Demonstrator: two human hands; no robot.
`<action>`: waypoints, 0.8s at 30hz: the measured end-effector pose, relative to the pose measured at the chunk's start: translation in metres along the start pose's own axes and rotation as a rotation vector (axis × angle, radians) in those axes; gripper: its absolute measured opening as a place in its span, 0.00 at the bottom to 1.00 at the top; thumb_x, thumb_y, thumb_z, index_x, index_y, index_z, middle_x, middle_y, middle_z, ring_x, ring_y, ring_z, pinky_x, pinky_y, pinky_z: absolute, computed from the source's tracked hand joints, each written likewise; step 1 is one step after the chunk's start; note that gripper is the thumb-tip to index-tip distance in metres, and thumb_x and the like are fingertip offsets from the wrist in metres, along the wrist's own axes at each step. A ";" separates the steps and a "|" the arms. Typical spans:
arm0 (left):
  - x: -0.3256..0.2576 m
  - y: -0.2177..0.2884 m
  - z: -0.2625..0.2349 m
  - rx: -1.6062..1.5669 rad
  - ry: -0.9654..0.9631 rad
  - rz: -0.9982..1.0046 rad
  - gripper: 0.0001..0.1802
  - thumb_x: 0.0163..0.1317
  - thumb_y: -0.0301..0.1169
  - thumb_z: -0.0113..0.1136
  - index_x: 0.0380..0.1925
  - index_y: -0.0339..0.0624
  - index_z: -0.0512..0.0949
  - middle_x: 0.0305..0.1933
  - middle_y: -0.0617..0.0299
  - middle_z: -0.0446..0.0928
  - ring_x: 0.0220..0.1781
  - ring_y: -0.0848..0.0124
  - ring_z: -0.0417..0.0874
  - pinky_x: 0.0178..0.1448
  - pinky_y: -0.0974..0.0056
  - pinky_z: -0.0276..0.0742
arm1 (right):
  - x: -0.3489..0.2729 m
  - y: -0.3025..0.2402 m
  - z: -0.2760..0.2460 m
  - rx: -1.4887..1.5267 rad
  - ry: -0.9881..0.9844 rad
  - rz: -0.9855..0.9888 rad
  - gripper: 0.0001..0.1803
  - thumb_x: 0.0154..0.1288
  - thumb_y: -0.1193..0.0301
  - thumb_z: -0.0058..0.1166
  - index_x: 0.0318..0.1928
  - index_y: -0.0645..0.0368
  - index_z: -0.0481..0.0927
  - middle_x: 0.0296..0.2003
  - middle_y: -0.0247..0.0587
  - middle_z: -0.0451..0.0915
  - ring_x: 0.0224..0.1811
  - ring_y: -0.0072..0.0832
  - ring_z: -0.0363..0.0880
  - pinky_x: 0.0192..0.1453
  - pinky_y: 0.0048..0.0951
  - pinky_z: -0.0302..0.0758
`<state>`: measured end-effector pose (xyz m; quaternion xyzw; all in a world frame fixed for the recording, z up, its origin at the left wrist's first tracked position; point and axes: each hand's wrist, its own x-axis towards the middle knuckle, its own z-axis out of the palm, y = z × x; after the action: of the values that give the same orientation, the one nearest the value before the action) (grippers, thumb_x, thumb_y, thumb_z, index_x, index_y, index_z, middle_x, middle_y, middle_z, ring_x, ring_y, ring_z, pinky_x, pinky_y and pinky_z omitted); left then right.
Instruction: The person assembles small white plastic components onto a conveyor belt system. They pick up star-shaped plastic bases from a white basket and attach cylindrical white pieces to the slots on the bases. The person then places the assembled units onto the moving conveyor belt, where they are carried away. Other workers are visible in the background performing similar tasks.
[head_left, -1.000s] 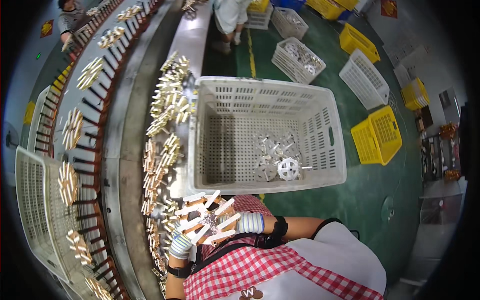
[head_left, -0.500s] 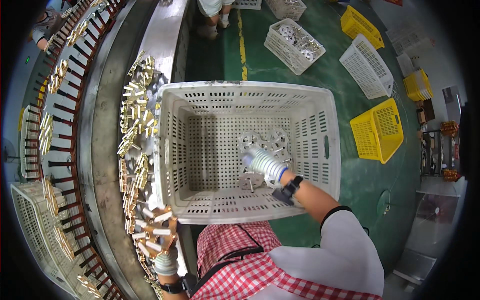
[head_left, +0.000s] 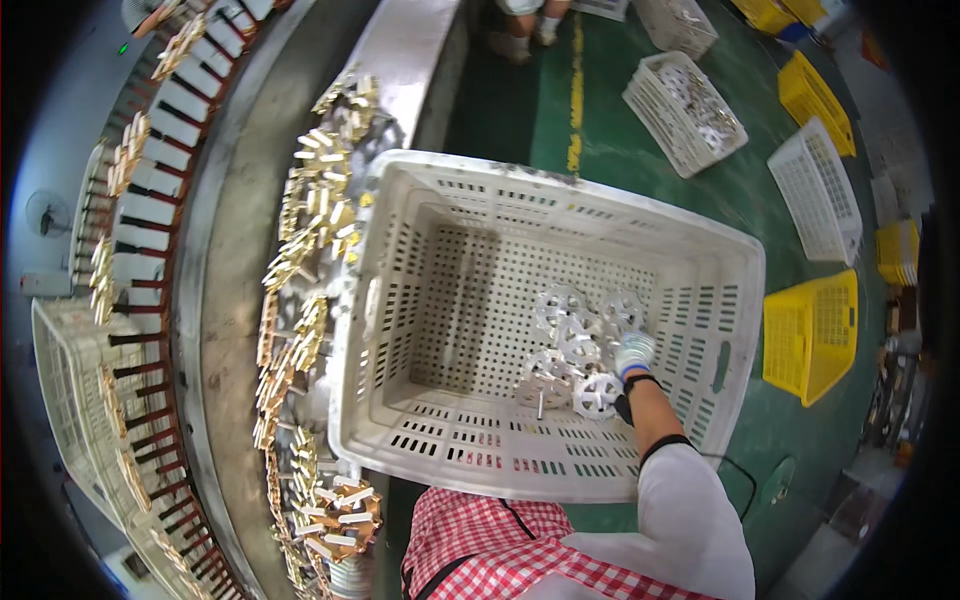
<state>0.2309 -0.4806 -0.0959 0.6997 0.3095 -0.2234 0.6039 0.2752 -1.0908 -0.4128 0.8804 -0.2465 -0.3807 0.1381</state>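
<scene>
My left hand (head_left: 350, 577), in a striped glove, is at the lower edge, closed on a copper-coloured toothed disc (head_left: 357, 538) with several white pegs standing off it. Inside a large off-white plastic crate (head_left: 560, 180), my right hand (head_left: 633, 352), also gloved, reaches down to the right side of a small group of silver toothed discs (head_left: 577, 345). It touches or nearly touches the rightmost disc (head_left: 622, 308); its fingertips are hidden. One silver disc (head_left: 597, 396) lies just below that wrist.
Gold-coloured pegged parts (head_left: 320, 220) line the metal bench (head_left: 235, 250) left of the crate. Beyond runs a rack with dark prongs (head_left: 140, 340). White crates (head_left: 685, 110) and yellow baskets (head_left: 812, 335) stand on the green floor. A person's legs (head_left: 525, 25) show at the top.
The view has swung, so the crate appears farther right. My right hand has moved right and lower among the silver discs. The left hand still holds the copper-coloured disc.
</scene>
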 end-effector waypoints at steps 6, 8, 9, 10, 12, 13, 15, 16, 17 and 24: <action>0.005 0.005 -0.013 -0.317 -0.124 0.008 0.31 0.68 0.43 0.57 0.67 0.45 0.61 0.63 0.57 0.71 0.60 0.65 0.76 0.57 0.63 0.76 | 0.001 0.069 0.105 0.161 0.183 -0.064 0.20 0.69 0.56 0.46 0.56 0.49 0.73 0.58 0.37 0.69 0.57 0.37 0.68 0.60 0.41 0.65; 0.009 -0.002 -0.024 -0.416 -0.163 -0.029 0.35 0.65 0.44 0.60 0.67 0.48 0.59 0.63 0.60 0.71 0.58 0.66 0.77 0.50 0.66 0.79 | 0.018 0.066 0.144 0.089 0.139 -0.262 0.28 0.69 0.53 0.45 0.66 0.49 0.67 0.69 0.37 0.63 0.69 0.36 0.62 0.71 0.43 0.60; -0.005 -0.016 -0.021 -0.557 -0.093 -0.109 0.37 0.62 0.45 0.63 0.67 0.48 0.60 0.63 0.60 0.72 0.58 0.67 0.77 0.50 0.67 0.78 | 0.051 0.043 0.132 0.030 0.146 -0.351 0.28 0.68 0.54 0.47 0.65 0.50 0.68 0.67 0.39 0.65 0.67 0.38 0.64 0.70 0.43 0.62; 0.001 -0.011 -0.025 -0.631 -0.093 -0.196 0.39 0.59 0.46 0.67 0.66 0.48 0.62 0.62 0.61 0.72 0.57 0.68 0.78 0.51 0.68 0.78 | 0.048 0.033 0.151 0.032 0.124 -0.351 0.28 0.66 0.54 0.48 0.63 0.52 0.70 0.65 0.42 0.67 0.66 0.41 0.66 0.68 0.42 0.64; -0.014 -0.050 -0.032 -0.385 -0.083 -0.146 0.33 0.61 0.43 0.66 0.63 0.46 0.66 0.59 0.62 0.74 0.55 0.69 0.78 0.54 0.66 0.77 | 0.066 0.007 0.145 -0.054 0.084 -0.446 0.29 0.63 0.55 0.52 0.60 0.55 0.72 0.61 0.47 0.72 0.62 0.45 0.70 0.66 0.42 0.67; -0.015 -0.072 -0.042 -0.336 -0.109 -0.142 0.29 0.62 0.40 0.64 0.61 0.46 0.67 0.59 0.61 0.74 0.55 0.67 0.78 0.56 0.63 0.76 | 0.067 -0.003 0.144 -0.085 0.060 -0.467 0.29 0.61 0.55 0.53 0.59 0.56 0.73 0.60 0.50 0.74 0.61 0.47 0.72 0.64 0.42 0.69; -0.018 -0.076 -0.050 0.275 -0.203 0.224 0.24 0.62 0.30 0.60 0.58 0.45 0.69 0.57 0.57 0.74 0.54 0.59 0.78 0.57 0.57 0.75 | 0.044 -0.054 0.114 0.381 -0.073 -0.210 0.28 0.52 0.59 0.60 0.53 0.58 0.77 0.51 0.57 0.78 0.54 0.52 0.76 0.57 0.44 0.71; -0.014 -0.052 -0.056 0.809 -0.148 0.617 0.23 0.59 0.24 0.59 0.56 0.46 0.70 0.55 0.54 0.75 0.53 0.53 0.78 0.57 0.54 0.75 | 0.013 -0.072 0.095 0.649 -0.108 0.013 0.28 0.47 0.61 0.63 0.50 0.59 0.78 0.48 0.61 0.79 0.52 0.54 0.77 0.54 0.46 0.71; -0.020 -0.063 -0.062 0.832 -0.134 0.575 0.23 0.59 0.25 0.59 0.56 0.46 0.71 0.55 0.54 0.75 0.54 0.53 0.77 0.57 0.54 0.75 | 0.008 -0.070 0.081 0.620 -0.073 -0.099 0.26 0.49 0.63 0.62 0.49 0.62 0.79 0.48 0.61 0.79 0.51 0.52 0.77 0.54 0.43 0.72; -0.042 -0.048 -0.051 -0.919 -0.172 -0.217 0.44 0.54 0.51 0.69 0.65 0.41 0.63 0.60 0.52 0.73 0.60 0.61 0.77 0.66 0.55 0.74 | -0.003 -0.037 0.048 1.100 0.225 0.023 0.23 0.66 0.62 0.56 0.54 0.66 0.77 0.51 0.52 0.80 0.48 0.41 0.80 0.54 0.38 0.74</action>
<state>0.1647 -0.4337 -0.0923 0.3031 0.3961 -0.1823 0.8473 0.2498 -1.0603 -0.4593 0.8553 -0.4022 -0.0981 -0.3116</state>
